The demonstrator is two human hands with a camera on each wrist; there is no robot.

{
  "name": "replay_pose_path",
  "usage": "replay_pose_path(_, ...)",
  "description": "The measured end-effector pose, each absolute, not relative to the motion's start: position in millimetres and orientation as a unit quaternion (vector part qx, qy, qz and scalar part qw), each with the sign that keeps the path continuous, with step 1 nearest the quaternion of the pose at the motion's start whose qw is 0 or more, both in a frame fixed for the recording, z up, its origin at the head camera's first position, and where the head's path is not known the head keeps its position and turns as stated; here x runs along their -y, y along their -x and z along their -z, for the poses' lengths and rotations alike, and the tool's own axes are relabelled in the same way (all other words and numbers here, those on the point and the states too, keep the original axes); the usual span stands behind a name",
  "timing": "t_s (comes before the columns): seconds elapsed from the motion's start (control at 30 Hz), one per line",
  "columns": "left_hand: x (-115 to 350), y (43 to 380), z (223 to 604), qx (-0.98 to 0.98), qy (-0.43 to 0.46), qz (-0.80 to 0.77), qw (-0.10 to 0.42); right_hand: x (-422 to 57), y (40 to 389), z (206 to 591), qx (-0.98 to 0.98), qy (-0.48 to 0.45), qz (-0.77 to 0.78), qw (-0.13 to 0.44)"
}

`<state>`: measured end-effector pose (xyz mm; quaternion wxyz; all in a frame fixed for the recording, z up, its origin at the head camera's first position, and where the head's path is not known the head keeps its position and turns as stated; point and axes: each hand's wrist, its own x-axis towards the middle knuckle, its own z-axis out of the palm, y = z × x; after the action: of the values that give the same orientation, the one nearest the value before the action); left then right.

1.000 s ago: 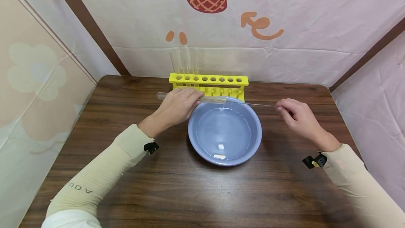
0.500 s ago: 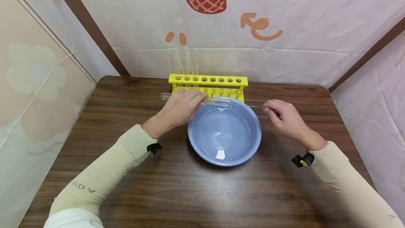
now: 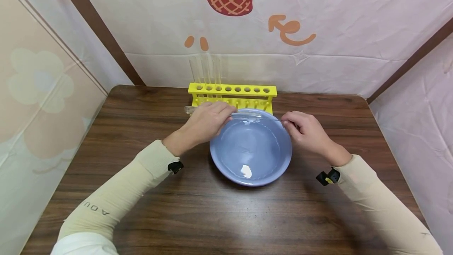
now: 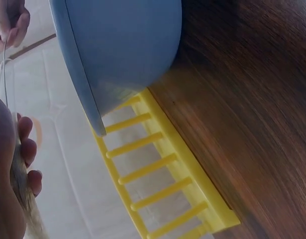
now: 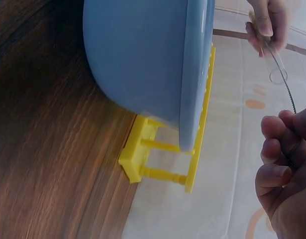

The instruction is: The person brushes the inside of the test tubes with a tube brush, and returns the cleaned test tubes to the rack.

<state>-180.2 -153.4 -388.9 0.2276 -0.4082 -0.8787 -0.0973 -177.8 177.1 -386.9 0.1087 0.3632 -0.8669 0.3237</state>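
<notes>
My left hand (image 3: 211,120) grips a clear glass test tube (image 3: 250,115), which lies roughly level above the back of a blue basin (image 3: 215,160). The tube's rounded end pokes out on the left, its mouth faces right. Inside the tube sits a test tube brush; its pale bristles (image 4: 24,194) show by the left palm in the left wrist view. With curled fingers my right hand (image 3: 305,131) holds the brush's thin twisted wire handle (image 5: 286,84), right of the tube's mouth. Part of the tube is hidden under the left hand.
Water fills part of the basin on the brown wooden table (image 3: 212,219). Close behind it stands a yellow test tube rack (image 3: 247,89), with three upright clear test tubes (image 3: 206,72) at its left end. A printed cloth (image 3: 159,30) hangs behind the table.
My right hand has moved left toward the tube, so less of the brush's wire shows. The left hand and tube have shifted slightly right; the bristles now reach near the rounded end.
</notes>
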Motion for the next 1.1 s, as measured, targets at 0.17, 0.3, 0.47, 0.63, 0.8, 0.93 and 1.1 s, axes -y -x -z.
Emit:
replay_pose_path(0.17,150.6,179.5,388.0,0.876,0.413,0.098,0.229,-172.0,177.3,388.4,0.869,-0.362,-0.323,0.094)
replay_pose_path(0.3,150.4,180.0,388.1,0.877,0.412,0.096,0.229,-169.9,176.3,388.5,0.869,-0.361,-0.329,0.083)
replay_pose_path(0.47,151.5,180.8,389.5,0.879,0.41,0.089,0.228,-167.6,174.8,382.2,0.86,-0.314,-0.401,-0.011)
replay_pose_path(0.63,151.7,182.1,391.1,0.875,0.414,0.093,0.234,-165.4,175.4,371.1,0.817,-0.204,-0.513,-0.165)
replay_pose_path(0.8,150.8,182.4,391.2,0.869,0.421,0.099,0.242,-164.2,176.9,366.0,0.751,-0.109,-0.584,-0.287)
replay_pose_path(0.93,150.2,182.1,390.6,0.868,0.426,0.098,0.236,-164.6,177.7,366.4,0.694,-0.07,-0.627,-0.348)
replay_pose_path(1.1,150.5,182.1,389.5,0.867,0.432,0.096,0.228,-165.3,177.1,365.6,0.678,-0.076,-0.649,-0.337)
